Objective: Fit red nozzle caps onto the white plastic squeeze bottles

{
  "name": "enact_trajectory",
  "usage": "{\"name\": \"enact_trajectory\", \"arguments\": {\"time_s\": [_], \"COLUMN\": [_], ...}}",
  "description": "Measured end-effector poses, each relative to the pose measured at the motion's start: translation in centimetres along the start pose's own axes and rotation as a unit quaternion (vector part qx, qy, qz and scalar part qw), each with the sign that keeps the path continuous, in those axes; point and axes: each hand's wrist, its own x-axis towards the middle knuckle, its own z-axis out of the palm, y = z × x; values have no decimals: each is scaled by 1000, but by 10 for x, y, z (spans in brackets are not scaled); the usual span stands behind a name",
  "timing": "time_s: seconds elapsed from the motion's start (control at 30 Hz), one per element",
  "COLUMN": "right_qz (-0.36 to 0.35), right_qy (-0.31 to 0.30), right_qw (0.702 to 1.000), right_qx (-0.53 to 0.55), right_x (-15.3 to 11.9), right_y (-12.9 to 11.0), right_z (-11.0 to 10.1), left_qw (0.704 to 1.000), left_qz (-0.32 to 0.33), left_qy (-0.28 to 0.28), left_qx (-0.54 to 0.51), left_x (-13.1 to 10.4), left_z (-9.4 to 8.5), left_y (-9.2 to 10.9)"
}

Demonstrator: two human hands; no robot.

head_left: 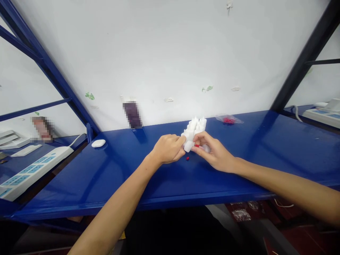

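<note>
**Small red piece pinched at a white block, a second one loose on the table**

The right fingers (199, 144) are pressed together on a tiny red piece (197, 145), held against the near end of a white block (193, 132). The left fingers (182, 141) are curled and closed on the block's near left corner, pinching it from the side. The block, a toothed or stepped white part, stands on the blue table (106, 177) just beyond both hands, near the wall.

The main risk, judging from this view, is the red piece itself: it is very small and gripped only at the fingertips, so a slight shift of pressure could flick it out. It would then likely bounce on the hard, glossy table and roll towards the front edge. Another red piece (187, 158) already lies loose on the table just under the hands, between the wrists; a forearm or the heel of a hand could sweep it away unnoticed. The block is light-looking and braced only at one corner, so a sideways push from the right could tip or slide it.

The left hand (168, 148) lies knuckles up, wrist low, forearm running in from the lower left. The right hand (215, 152) comes in from the lower right, turned partly on its side, thumb uppermost, forearm close above the table. A clear bag (228, 120) of red pieces lies further right, well apart from the hands.
</note>
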Motion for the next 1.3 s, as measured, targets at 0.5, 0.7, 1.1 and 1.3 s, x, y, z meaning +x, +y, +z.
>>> {"name": "enact_trajectory", "arguments": {"time_s": [0.5,0.7,1.1,1.3], "right_qz": [-28,-17,-94,-82], "right_qy": [-13,-45,-3,65], "right_qw": [999,999,989,983], "right_qx": [-38,-16,-110,-151], "right_x": [2,2,-1,7], "right_y": [1,3,-6,6], "right_z": [1,2,-7,-17], "left_qw": [999,997,990,984], "left_qz": [15,6,-122,-171], "left_qy": [-31,-65,5,11], "left_qx": [19,29,64,-42], "left_x": [3,6,0,-12], "left_z": [5,7,-6,-9], "left_y": [13,14,-3,-29]}}
